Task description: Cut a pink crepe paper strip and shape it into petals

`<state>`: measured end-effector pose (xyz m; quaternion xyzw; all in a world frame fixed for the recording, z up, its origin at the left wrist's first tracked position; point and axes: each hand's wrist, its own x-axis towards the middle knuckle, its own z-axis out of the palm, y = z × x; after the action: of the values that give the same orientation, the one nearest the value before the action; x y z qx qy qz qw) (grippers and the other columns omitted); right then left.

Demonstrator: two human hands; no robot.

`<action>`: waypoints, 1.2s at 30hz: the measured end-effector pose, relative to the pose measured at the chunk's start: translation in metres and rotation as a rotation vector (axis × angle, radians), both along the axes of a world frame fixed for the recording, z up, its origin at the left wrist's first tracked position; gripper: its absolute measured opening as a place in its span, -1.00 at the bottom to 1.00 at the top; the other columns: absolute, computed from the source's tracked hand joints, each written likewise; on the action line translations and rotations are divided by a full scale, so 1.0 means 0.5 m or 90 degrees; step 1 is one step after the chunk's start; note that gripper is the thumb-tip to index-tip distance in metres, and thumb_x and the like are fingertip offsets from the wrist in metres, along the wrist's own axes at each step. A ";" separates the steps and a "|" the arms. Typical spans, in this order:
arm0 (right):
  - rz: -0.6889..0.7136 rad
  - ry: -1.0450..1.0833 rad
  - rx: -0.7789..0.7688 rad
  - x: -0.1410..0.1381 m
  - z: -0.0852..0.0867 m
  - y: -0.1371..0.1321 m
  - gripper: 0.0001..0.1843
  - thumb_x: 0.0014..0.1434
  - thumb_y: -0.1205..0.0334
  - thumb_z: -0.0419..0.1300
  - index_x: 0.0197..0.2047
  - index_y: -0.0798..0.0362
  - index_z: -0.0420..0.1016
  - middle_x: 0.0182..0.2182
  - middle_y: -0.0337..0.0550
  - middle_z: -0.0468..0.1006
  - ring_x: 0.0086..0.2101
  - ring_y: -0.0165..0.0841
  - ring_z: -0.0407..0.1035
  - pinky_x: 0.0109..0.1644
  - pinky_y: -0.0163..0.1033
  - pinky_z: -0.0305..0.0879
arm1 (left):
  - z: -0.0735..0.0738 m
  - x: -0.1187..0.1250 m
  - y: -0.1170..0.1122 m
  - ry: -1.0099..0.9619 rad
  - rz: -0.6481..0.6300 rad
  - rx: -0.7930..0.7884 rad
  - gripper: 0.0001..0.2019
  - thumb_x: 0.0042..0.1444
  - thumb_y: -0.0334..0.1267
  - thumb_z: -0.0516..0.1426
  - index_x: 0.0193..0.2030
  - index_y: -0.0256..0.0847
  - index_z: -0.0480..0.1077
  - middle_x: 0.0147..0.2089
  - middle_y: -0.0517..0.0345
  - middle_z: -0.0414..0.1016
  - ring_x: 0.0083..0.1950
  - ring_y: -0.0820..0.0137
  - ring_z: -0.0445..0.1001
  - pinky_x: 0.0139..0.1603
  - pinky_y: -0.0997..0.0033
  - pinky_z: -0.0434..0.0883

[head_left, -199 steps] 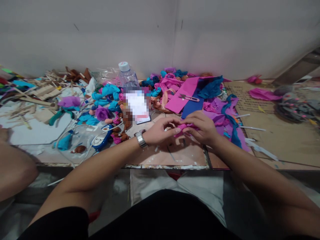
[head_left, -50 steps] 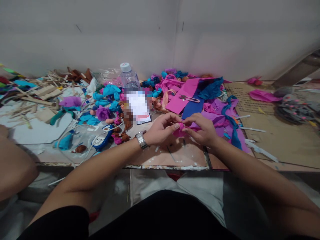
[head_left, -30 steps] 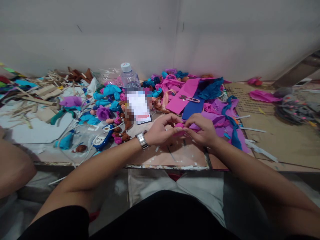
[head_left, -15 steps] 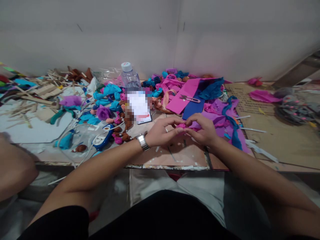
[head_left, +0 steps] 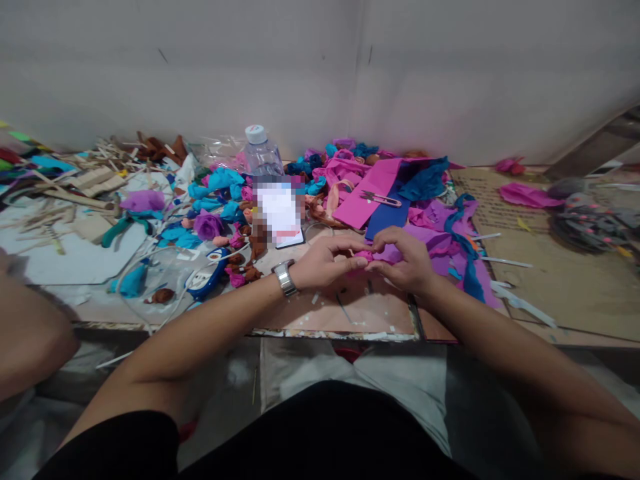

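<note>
Between my two hands is a small pink crepe paper piece, gathered into a bud-like shape and partly hidden by fingers. My left hand, with a metal watch on its wrist, pinches it from the left. My right hand closes on its right side with thumb and fingertips. Just beyond the hands lie flat pink sheets and a blue sheet, with small thread snips on top. Purple crepe paper spreads behind my right hand.
A phone and a clear bottle stand beyond my left hand. Coloured paper flowers, a blue tape measure and wooden sticks lie leftward. Cardboard covers the right side. Another person's arm rests at far left.
Both hands stay in nearly the same place around the pink piece. My fingers have shifted slightly on it, and the view has moved a little.
</note>
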<state>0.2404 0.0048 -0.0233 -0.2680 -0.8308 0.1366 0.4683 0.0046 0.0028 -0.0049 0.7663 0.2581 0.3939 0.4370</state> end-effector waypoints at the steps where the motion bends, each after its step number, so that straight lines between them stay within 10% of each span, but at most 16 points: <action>1: 0.004 -0.003 0.000 0.000 0.001 0.000 -0.59 0.20 -0.18 0.42 -0.15 -0.07 0.46 -0.30 -0.16 0.57 -0.29 -0.21 0.47 -0.15 -0.08 0.36 | 0.001 0.000 -0.001 0.008 -0.007 -0.007 -0.65 0.28 0.05 0.29 0.00 -0.16 0.67 -0.02 -0.07 0.69 0.00 0.23 0.62 0.04 0.24 0.50; 15: 0.052 -0.038 0.065 0.000 -0.001 0.000 -0.67 0.32 -0.08 0.33 0.07 -0.14 0.63 -0.15 -0.08 0.51 -0.15 -0.22 0.48 -0.08 -0.09 0.49 | 0.008 0.003 -0.009 0.058 -0.096 -0.018 -0.54 0.41 0.14 0.09 -0.09 -0.23 0.60 -0.10 -0.02 0.61 -0.06 0.25 0.52 0.06 0.24 0.43; 20: -0.008 0.004 0.055 -0.005 0.018 -0.006 -0.60 0.32 -0.23 0.27 -0.07 -0.08 0.60 -0.19 -0.05 0.55 -0.19 -0.20 0.48 -0.11 -0.05 0.48 | -0.007 0.010 -0.010 -0.015 -0.019 -0.082 -0.54 0.33 0.14 0.19 0.10 -0.22 0.47 0.10 -0.09 0.54 0.07 0.24 0.52 0.05 0.27 0.46; 27: -0.053 0.066 0.081 -0.005 0.031 -0.009 -0.62 0.31 -0.23 0.28 -0.12 -0.09 0.55 -0.28 -0.09 0.59 -0.22 -0.15 0.50 -0.14 -0.01 0.45 | -0.013 0.009 -0.004 -0.035 0.074 -0.117 -0.51 0.23 0.22 0.25 -0.28 -0.25 0.38 -0.30 0.16 0.44 -0.28 0.43 0.36 -0.22 0.42 0.34; 36: -0.063 0.056 0.060 -0.004 0.025 -0.006 -0.60 0.30 -0.25 0.28 -0.14 -0.07 0.56 -0.30 -0.10 0.62 -0.26 -0.17 0.51 -0.15 -0.02 0.43 | -0.021 0.004 0.001 -0.051 0.117 -0.062 -0.61 0.34 0.11 0.18 -0.19 -0.23 0.40 -0.22 0.14 0.44 -0.19 0.40 0.38 -0.09 0.37 0.35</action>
<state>0.2384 0.0018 -0.0106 -0.2800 -0.8006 0.0860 0.5227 0.0066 0.0033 -0.0152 0.7010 0.3284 0.4494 0.4458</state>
